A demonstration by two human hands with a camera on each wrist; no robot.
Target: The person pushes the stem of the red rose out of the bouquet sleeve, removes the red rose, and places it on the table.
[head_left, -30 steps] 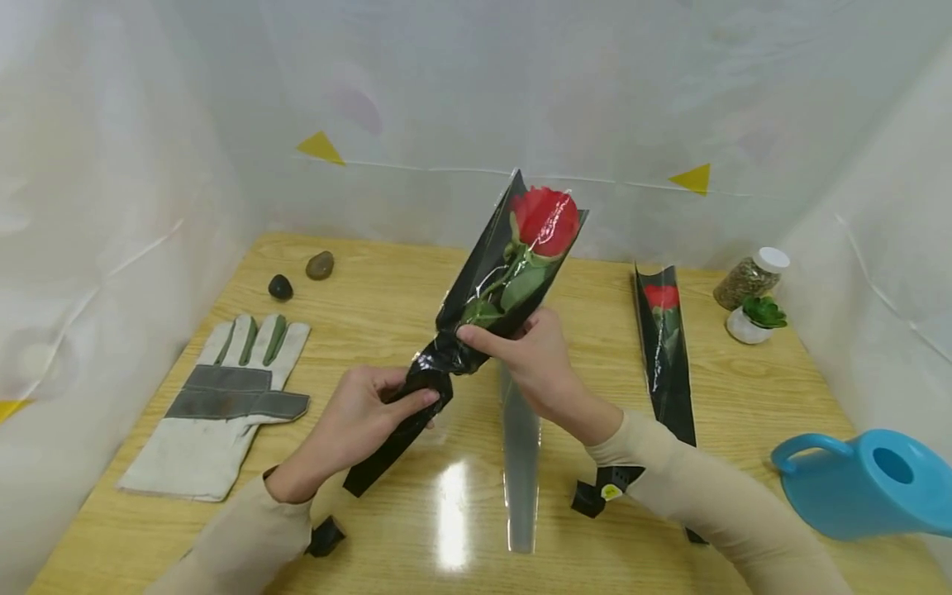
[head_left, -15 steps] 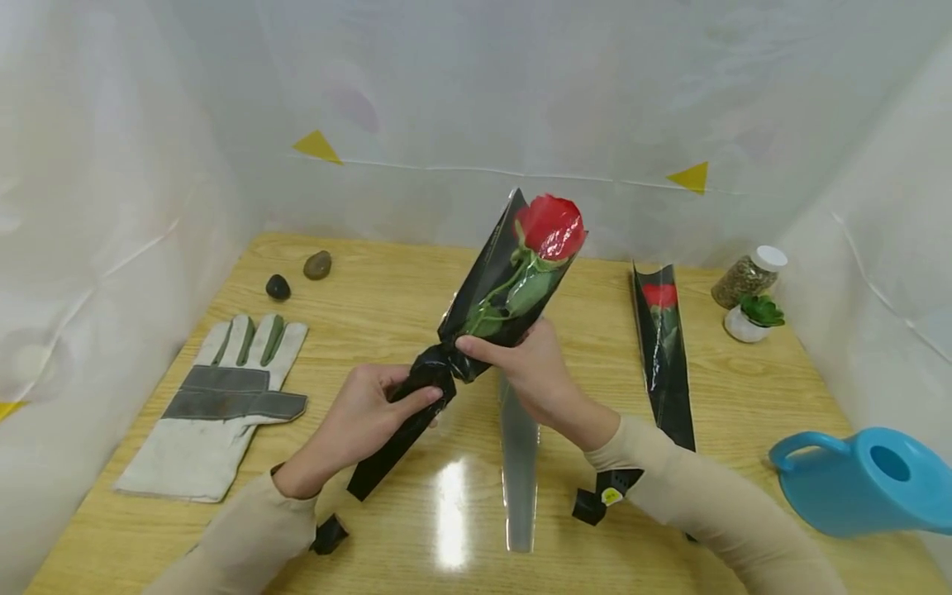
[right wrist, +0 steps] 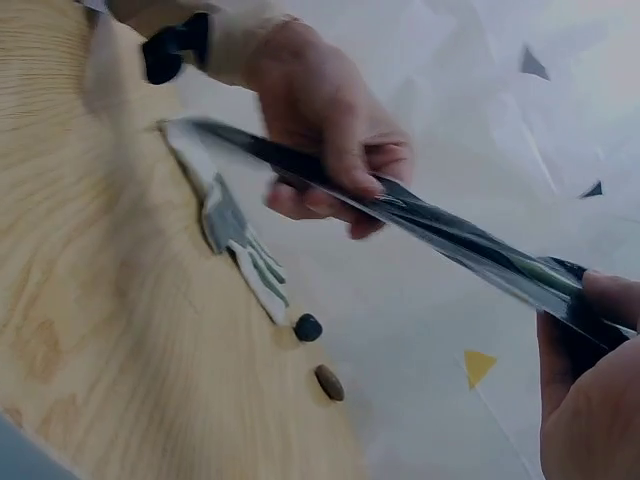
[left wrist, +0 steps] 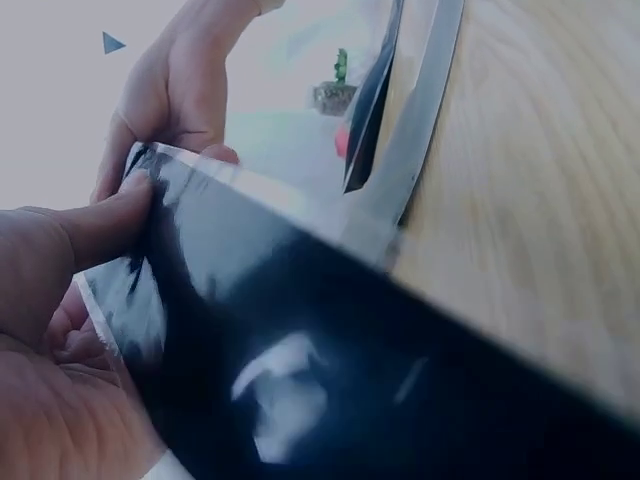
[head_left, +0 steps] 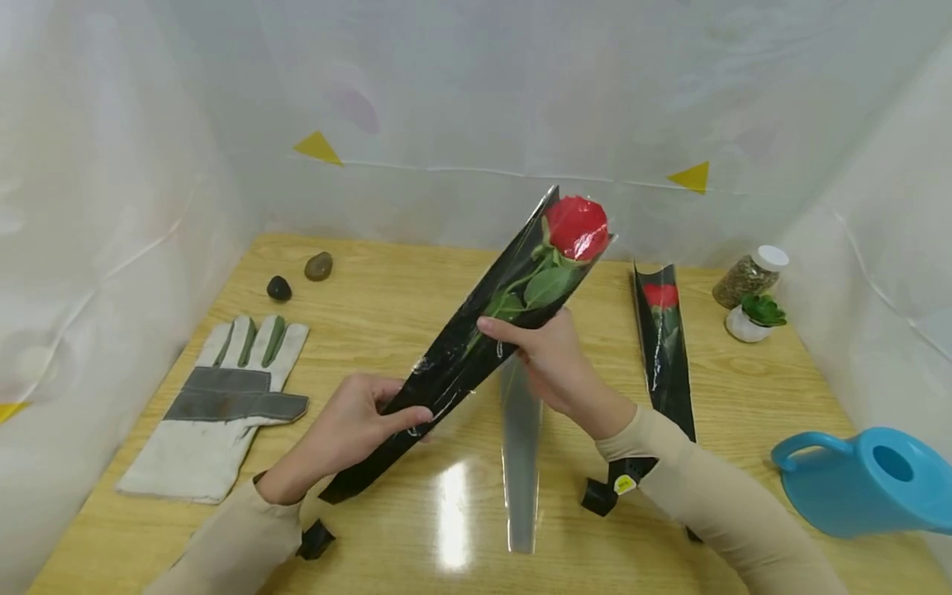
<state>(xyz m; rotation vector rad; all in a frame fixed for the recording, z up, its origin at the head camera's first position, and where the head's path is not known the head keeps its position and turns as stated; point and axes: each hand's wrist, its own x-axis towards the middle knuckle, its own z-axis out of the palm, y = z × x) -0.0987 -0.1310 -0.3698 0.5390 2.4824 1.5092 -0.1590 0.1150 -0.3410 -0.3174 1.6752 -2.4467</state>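
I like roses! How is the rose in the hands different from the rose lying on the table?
The held rose is lifted off the table and slanted, gripped by the left hand and right hand. The other rose lies flat, untouched. The held bloom looks bigger, being nearer the camera. Both are red, in black sleeves.

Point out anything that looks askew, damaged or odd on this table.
Nothing looks damaged or spilled. The jar at the far right leans on its side beside the small potted plant; the empty clear sleeve lies flat.
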